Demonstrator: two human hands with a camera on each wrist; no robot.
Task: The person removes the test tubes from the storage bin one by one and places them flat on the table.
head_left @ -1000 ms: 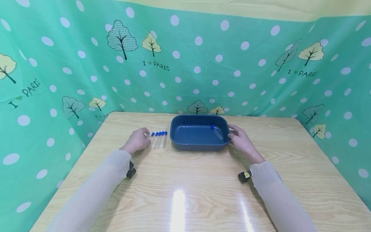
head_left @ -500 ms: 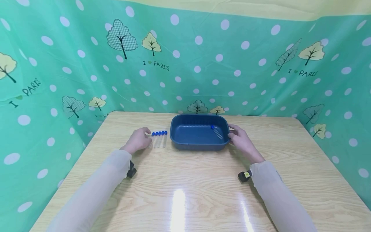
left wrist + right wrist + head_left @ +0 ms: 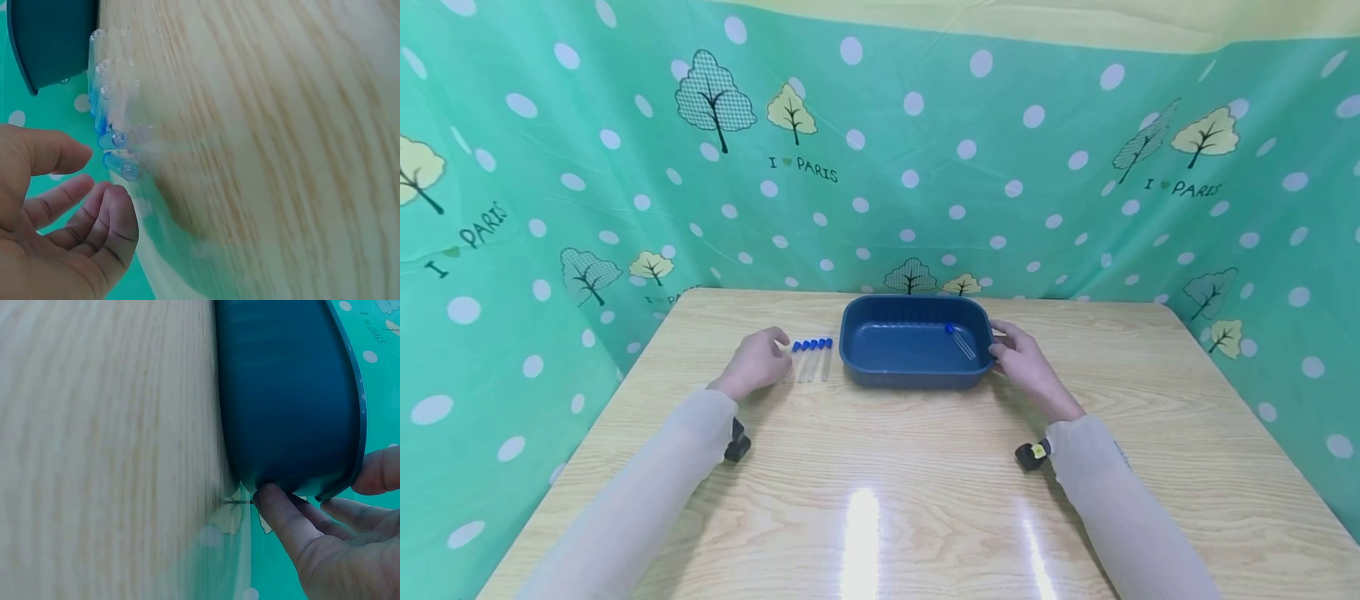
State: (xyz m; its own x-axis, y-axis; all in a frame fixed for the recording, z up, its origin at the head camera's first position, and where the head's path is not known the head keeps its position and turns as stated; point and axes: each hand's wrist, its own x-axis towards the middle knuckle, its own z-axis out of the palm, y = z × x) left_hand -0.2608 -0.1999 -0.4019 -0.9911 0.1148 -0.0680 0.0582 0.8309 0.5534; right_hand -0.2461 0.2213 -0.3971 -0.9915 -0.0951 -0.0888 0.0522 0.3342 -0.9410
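Several clear test tubes with blue caps [image 3: 813, 344] lie in a row on the table, left of a dark blue plastic basin [image 3: 917, 379]. My left hand [image 3: 756, 360] is beside the leftmost tube; in the left wrist view its thumb and bent fingers [image 3: 122, 219] are apart with nothing between them. At the basin's right end, my right hand [image 3: 1026, 367] holds on by the wall and rim. The right wrist view has its fingertips [image 3: 275, 500] against the end wall and the thumb at the rim. Inside the basin, a blue-capped tube [image 3: 961, 343] lies slanted; whether it is one or two cannot be told.
The wooden table [image 3: 880, 450] reaches back to a green dotted curtain [image 3: 910, 208], which also hangs along both sides. Black camera mounts [image 3: 1032, 455] are strapped at both wrists. Glare from overhead light lies on the table's front part.
Almost nothing differs. My left hand has shifted very slightly beside the leftmost tube, which nudged a little to the right earlier; the right hand and the basin stay in place.
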